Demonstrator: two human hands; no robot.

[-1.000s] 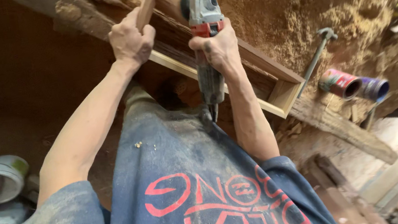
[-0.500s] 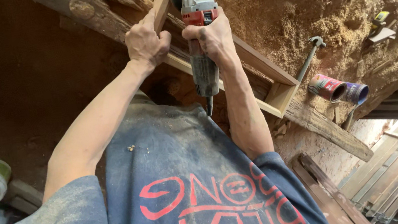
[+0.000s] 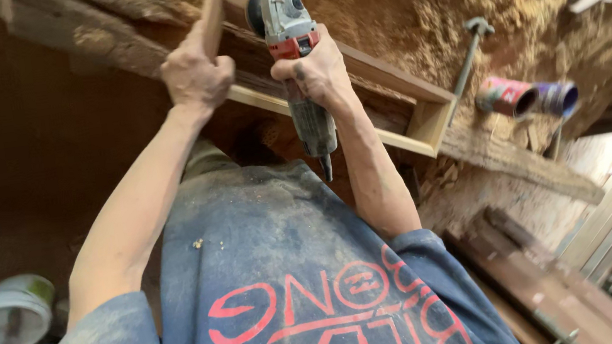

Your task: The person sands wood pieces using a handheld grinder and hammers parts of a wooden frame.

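Currently, left hand (image 3: 194,75) gripped the end board of the wooden frame (image 3: 424,122), steadying it on the beam (image 3: 506,155). Right hand (image 3: 317,73) clenched the grinder (image 3: 289,34), just beside. Frame's long axis ran off toward the hammer (image 3: 472,50).
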